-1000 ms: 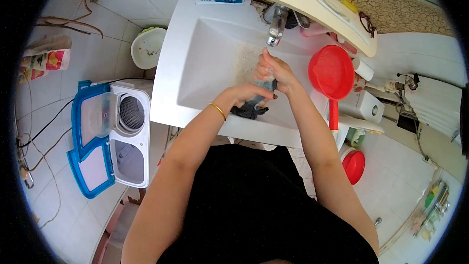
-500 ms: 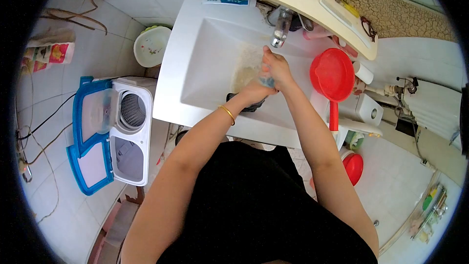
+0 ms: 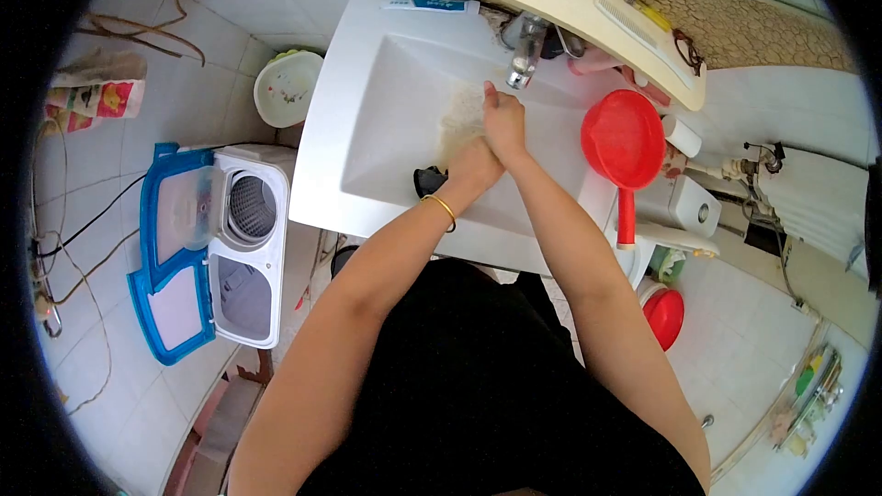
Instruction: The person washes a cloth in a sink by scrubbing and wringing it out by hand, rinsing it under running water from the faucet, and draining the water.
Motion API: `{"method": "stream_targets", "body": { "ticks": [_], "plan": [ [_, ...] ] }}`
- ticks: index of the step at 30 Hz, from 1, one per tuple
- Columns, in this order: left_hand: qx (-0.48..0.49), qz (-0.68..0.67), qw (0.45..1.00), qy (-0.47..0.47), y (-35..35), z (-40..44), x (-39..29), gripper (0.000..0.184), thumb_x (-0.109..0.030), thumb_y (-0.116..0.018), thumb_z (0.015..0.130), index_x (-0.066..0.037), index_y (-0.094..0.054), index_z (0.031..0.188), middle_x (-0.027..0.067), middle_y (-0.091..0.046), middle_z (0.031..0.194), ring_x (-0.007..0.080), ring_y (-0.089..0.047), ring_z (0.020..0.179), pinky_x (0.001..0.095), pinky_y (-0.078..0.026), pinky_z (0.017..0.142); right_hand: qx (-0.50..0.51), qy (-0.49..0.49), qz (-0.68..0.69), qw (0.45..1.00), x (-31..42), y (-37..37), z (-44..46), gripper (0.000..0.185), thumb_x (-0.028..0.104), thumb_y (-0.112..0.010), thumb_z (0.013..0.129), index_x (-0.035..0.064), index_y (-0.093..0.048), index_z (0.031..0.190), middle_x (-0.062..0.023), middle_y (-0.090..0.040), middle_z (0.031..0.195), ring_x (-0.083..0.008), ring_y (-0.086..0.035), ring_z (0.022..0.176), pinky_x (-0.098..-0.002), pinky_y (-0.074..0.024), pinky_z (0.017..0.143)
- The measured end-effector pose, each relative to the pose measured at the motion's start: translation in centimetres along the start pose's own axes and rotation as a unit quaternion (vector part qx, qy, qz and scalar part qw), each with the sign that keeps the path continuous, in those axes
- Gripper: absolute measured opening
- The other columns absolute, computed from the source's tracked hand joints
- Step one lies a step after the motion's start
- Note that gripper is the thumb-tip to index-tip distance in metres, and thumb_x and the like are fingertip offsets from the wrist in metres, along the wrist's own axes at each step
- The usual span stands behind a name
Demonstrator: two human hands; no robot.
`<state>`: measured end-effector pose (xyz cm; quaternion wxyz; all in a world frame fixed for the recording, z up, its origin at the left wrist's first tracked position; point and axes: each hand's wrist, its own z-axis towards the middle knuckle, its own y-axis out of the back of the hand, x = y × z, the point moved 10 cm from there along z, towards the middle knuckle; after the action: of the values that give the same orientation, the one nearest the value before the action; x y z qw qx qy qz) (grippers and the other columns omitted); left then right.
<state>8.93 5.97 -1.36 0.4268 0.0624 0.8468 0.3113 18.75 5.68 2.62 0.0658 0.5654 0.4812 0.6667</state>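
Over the white sink (image 3: 372,142), my two hands are together below the metal faucet (image 3: 526,53). My right hand (image 3: 505,124) is closed in a fist-like grip with its thumb toward the faucet. My left hand (image 3: 473,167), with a gold bracelet on its wrist, is closed against the right one, lower and to the left. Whatever lies between them is hidden by the fingers. A dark, wet-looking bundle (image 3: 428,181) sits in the basin beside my left hand. Cloudy, yellowish water (image 3: 459,124) shows on the basin floor past my hands.
A red dipper (image 3: 623,140) rests on the sink's right side. On the back rim is a toothpaste tube (image 3: 424,2). To the left stand an open twin-tub washing machine (image 3: 283,248) and a white basin (image 3: 287,90). A cream shelf (image 3: 570,0) runs above the faucet.
Both hands have shifted slightly left. A bluish thing visible between them half a second ago is now covered. The dark bundle shows more at the left of my left hand.
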Motion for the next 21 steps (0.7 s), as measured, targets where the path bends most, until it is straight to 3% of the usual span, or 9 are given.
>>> {"method": "stream_targets", "body": {
  "ticks": [3, 6, 9, 11, 12, 13, 16, 17, 21],
  "plan": [
    [-0.025, 0.033, 0.999, -0.011, -0.6, 0.2, 0.9, 0.033, -0.033, -0.059, 0.084, -0.001, -0.068, 0.085, 0.0221, -0.069, 0.085, 0.0417, -0.066, 0.080, 0.0481, -0.052, 0.073, 0.024, 0.019, -0.049, 0.998, 1.6, 0.0, -0.7, 0.060, 0.042, -0.038, 0.100, -0.0034, -0.063, 0.072, -0.0234, -0.065, 0.079, -0.0433, -0.061, 0.074, -0.0512, -0.0472, 0.076],
    [-0.009, 0.021, 0.999, -0.028, -0.6, 0.0, 0.5, 0.032, -0.031, -0.062, 0.082, 0.000, -0.067, 0.088, 0.0220, -0.068, 0.086, 0.0408, -0.066, 0.079, 0.0462, -0.052, 0.073, -0.001, 0.014, -0.085, 0.996, 0.3, -0.8, -0.5, 0.055, 0.040, -0.044, 0.099, -0.0027, -0.060, 0.067, -0.0222, -0.063, 0.072, -0.0402, -0.061, 0.069, -0.0457, -0.0489, 0.072],
    [-0.004, -0.130, 0.990, -0.059, -0.7, -0.3, 0.7, 0.036, -0.027, -0.069, 0.076, 0.002, -0.063, 0.097, 0.0218, -0.067, 0.090, 0.0374, -0.066, 0.082, 0.0420, -0.052, 0.074, 0.093, -0.050, 0.135, 0.985, -2.5, -1.9, -1.0, 0.041, 0.036, -0.055, 0.096, 0.0022, -0.057, 0.074, -0.0107, -0.060, 0.064, -0.0252, -0.061, 0.064, -0.0382, -0.0486, 0.067],
    [-0.025, -0.277, 0.953, -0.120, 1.4, -1.6, 0.1, 0.043, -0.023, -0.073, 0.072, 0.003, -0.059, 0.104, 0.0205, -0.066, 0.094, 0.0331, -0.065, 0.086, 0.0388, -0.052, 0.075, 0.157, -0.111, 0.279, 0.941, -2.2, -1.2, -2.5, 0.033, 0.035, -0.059, 0.095, 0.0043, -0.056, 0.083, -0.0056, -0.060, 0.072, -0.0179, -0.060, 0.073, -0.0331, -0.0482, 0.071],
    [0.004, -0.295, 0.951, -0.097, 1.0, -1.5, 0.9, 0.045, -0.021, -0.074, 0.071, 0.004, -0.057, 0.106, 0.0192, -0.065, 0.095, 0.0307, -0.064, 0.087, 0.0378, -0.051, 0.075, 0.189, -0.140, 0.348, 0.908, -2.2, -0.8, -3.4, 0.030, 0.034, -0.061, 0.094, 0.0053, -0.056, 0.087, -0.0031, -0.060, 0.076, -0.0142, -0.059, 0.078, -0.0305, -0.0480, 0.074],
    [0.033, -0.312, 0.947, -0.075, 0.6, -1.2, 1.7, 0.048, -0.019, -0.074, 0.070, 0.004, -0.055, 0.108, 0.0179, -0.064, 0.096, 0.0283, -0.063, 0.088, 0.0367, -0.051, 0.076, 0.217, -0.132, 0.347, 0.903, -2.9, -1.0, -4.0, 0.033, 0.034, -0.062, 0.093, 0.0035, -0.056, 0.106, -0.0051, -0.062, 0.099, -0.0157, -0.058, 0.095, -0.0297, -0.0466, 0.084],
    [0.089, -0.343, 0.935, -0.029, 1.0, -1.0, 3.3, 0.055, -0.015, -0.071, 0.070, 0.007, -0.047, 0.115, 0.0152, -0.059, 0.097, 0.0235, -0.059, 0.091, 0.0340, -0.049, 0.078, 0.316, -0.187, 0.398, 0.841, -2.1, -0.4, -8.1, 0.047, 0.035, -0.068, 0.088, 0.0003, -0.055, 0.118, -0.0075, -0.063, 0.107, -0.0164, -0.057, 0.101, -0.0302, -0.0493, 0.081],
    [0.080, -0.356, 0.931, -0.022, 1.7, -1.5, 3.4, 0.057, -0.015, -0.071, 0.071, 0.007, -0.045, 0.116, 0.0155, -0.058, 0.097, 0.0235, -0.059, 0.091, 0.0337, -0.049, 0.077, 0.322, -0.170, 0.384, 0.848, -2.3, 0.0, -8.5, 0.050, 0.027, -0.071, 0.085, 0.0029, -0.054, 0.125, -0.0058, -0.063, 0.107, -0.0163, -0.057, 0.101, -0.0302, -0.0486, 0.084],
    [0.064, -0.350, 0.934, -0.043, 5.1, -2.9, 2.4, 0.056, -0.013, -0.070, 0.071, 0.002, -0.043, 0.118, 0.0144, -0.056, 0.094, 0.0228, -0.056, 0.092, 0.0324, -0.047, 0.082, 0.267, -0.081, 0.320, 0.905, -3.3, 2.0, -8.2, 0.045, 0.012, -0.073, 0.079, 0.0046, -0.057, 0.120, -0.0044, -0.063, 0.101, -0.0157, -0.058, 0.094, -0.0294, -0.0484, 0.082]
  ]
}}
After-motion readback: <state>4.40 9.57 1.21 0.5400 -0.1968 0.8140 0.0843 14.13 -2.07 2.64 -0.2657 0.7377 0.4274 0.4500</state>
